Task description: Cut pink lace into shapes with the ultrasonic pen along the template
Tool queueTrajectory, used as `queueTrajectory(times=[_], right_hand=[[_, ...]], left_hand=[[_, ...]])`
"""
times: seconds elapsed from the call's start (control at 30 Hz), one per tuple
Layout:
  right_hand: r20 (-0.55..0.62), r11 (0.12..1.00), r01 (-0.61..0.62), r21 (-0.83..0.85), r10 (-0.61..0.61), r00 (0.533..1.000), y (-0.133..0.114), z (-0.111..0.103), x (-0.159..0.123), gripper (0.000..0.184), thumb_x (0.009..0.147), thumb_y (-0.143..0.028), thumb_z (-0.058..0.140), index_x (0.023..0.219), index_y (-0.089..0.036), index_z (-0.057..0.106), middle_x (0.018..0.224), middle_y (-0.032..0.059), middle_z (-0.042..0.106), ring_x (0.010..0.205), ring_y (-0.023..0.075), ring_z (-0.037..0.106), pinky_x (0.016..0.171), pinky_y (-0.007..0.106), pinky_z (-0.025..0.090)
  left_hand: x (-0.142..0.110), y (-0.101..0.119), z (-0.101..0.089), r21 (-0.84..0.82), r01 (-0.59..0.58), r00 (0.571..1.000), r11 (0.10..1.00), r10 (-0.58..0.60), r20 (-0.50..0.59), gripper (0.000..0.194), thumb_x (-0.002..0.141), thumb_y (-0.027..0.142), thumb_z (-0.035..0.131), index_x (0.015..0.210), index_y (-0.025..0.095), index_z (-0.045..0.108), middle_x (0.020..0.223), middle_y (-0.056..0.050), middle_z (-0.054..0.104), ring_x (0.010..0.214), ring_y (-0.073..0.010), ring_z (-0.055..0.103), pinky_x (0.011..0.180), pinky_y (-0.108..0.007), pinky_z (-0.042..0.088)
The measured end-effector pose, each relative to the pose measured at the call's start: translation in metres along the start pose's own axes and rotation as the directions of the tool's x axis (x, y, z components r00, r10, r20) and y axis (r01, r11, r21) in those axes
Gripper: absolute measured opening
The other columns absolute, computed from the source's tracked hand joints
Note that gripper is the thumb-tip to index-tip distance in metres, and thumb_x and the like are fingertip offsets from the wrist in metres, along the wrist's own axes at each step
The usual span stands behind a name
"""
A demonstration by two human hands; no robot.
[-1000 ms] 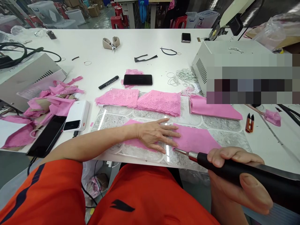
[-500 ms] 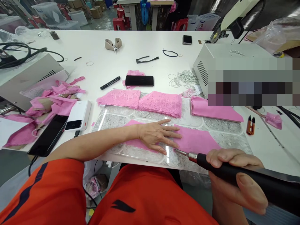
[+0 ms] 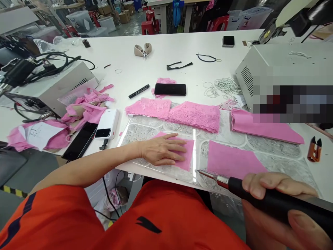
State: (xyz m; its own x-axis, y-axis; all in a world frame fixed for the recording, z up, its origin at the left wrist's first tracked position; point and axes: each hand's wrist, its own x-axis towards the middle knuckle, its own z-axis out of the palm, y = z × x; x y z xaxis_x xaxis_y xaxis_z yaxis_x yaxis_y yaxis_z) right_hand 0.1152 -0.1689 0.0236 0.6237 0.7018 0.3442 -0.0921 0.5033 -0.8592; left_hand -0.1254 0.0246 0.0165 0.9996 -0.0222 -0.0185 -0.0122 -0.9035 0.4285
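Note:
My left hand [image 3: 163, 150] lies flat with its fingers spread on a pink fabric piece [image 3: 189, 152], covering part of it. To the right, a second pink fabric piece [image 3: 232, 158] with a slanted right edge lies flat on the clear patterned mat [image 3: 161, 172]. My right hand [image 3: 281, 194] is wrapped round a thick black-handled tool [image 3: 260, 194] with a slim, pointed metal tip. That tip is close to the lower left corner of the second piece; whether it touches the mat I cannot tell. Beyond the hands lie two pink lace pieces [image 3: 194, 115].
Folded pink fabric [image 3: 262, 128] and orange thread snips [image 3: 314, 150] lie on the right. A black phone [image 3: 170, 89] and a marker [image 3: 139, 91] lie behind the lace. Left are a white power bank [image 3: 107, 124], pink scraps [image 3: 91, 111] and a grey box [image 3: 54, 86].
My left hand has drawn left, off the gap between the two flat pieces. The tool tip has shifted slightly left of the right piece's corner. The head view has turned left.

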Motion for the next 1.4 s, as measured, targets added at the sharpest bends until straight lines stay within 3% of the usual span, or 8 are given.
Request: queueTrajectory(times=[0.1,0.27,0.67,1.4], right_hand=[[0.064,0.999,-0.029,0.019,0.028,0.998,0.001,0.010,-0.002,0.021,0.066,-0.037,0.067,0.082,-0.023,0.069,0.072,-0.0004,0.061,0.045,0.0136,0.048,0.041,0.036,0.041],[0.137,0.997,-0.053,0.048,0.046,0.990,0.002,0.014,-0.004,0.022,0.070,-0.034,0.067,0.087,-0.021,0.070,0.076,0.0002,0.062,0.050,0.0128,0.050,0.045,0.035,0.043],[0.184,0.998,-0.041,0.056,0.030,0.983,0.004,0.017,-0.001,0.024,0.070,-0.033,0.066,0.088,-0.018,0.069,0.077,0.0004,0.064,0.051,0.0128,0.054,0.046,0.033,0.045],[0.194,0.999,-0.015,0.044,0.006,0.981,0.004,0.026,0.004,0.022,0.070,-0.029,0.067,0.088,-0.017,0.069,0.078,0.0010,0.065,0.054,0.0128,0.056,0.047,0.033,0.049]], left_hand=[[-0.006,0.000,0.007,-0.012,-0.005,1.000,1.000,0.005,-0.002,0.039,0.103,0.039,0.046,0.134,0.026,0.065,0.155,-0.005,0.049,0.152,-0.0237,0.031,0.129,-0.049,0.004],[-0.005,-0.002,0.013,0.000,-0.044,0.998,0.999,0.044,-0.055,0.041,0.101,0.043,0.050,0.136,0.025,0.063,0.154,-0.006,0.049,0.152,-0.0261,0.033,0.129,-0.050,0.002],[-0.006,0.000,0.019,0.062,-0.019,0.999,0.998,0.021,-0.032,0.051,0.101,0.052,0.050,0.146,0.027,0.053,0.161,-0.007,0.040,0.153,-0.0256,0.030,0.128,-0.051,-0.001],[-0.007,0.005,0.022,0.146,-0.017,0.997,0.989,0.027,-0.067,0.056,0.101,0.056,0.049,0.147,0.025,0.051,0.162,-0.009,0.037,0.154,-0.0279,0.026,0.127,-0.054,-0.002]])
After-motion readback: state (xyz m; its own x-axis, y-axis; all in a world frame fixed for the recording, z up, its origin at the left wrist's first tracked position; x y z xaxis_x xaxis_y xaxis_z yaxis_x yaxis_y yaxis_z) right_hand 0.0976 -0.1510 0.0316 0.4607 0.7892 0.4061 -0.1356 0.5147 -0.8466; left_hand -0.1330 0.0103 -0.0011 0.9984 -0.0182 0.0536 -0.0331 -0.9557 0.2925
